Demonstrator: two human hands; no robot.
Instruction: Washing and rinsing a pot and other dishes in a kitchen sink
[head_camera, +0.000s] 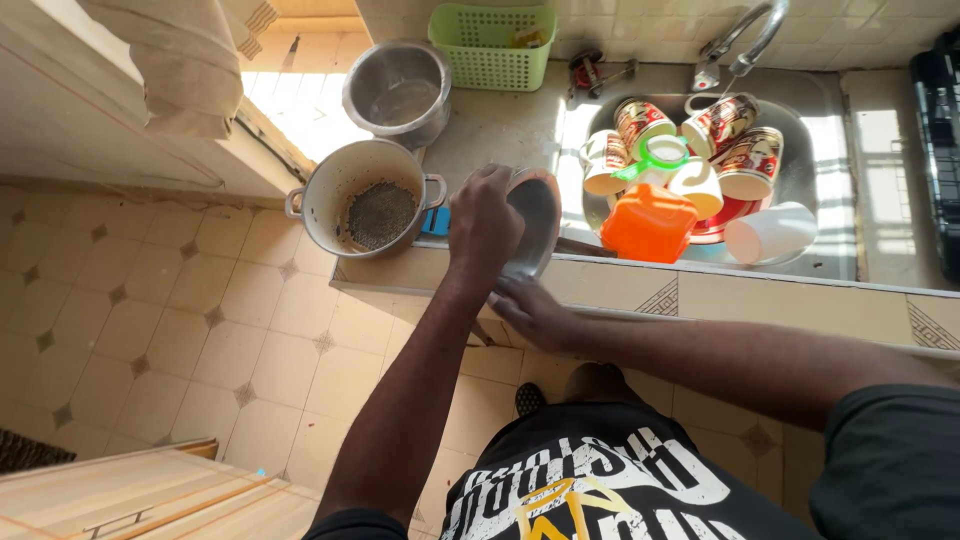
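Note:
My left hand (483, 222) grips the rim of a shiny metal bowl (532, 222), held tilted on edge above the counter's front edge (640, 285). My right hand (532, 312) lies under the bowl at its lower edge, fingers spread against it. Just to the left stands a cream pot (368, 207) with two handles and a dark scouring pad inside. A small blue thing (436, 221) peeks out between the pot and my left hand.
The sink (815, 160) at right is piled with patterned mugs (640, 122), an orange container (648, 222), a white cup (772, 232) and a green-rimmed lid (662, 155) under a tap (738, 40). A steel pot (397, 92) and green basket (492, 42) stand behind. Tiled floor lies below left.

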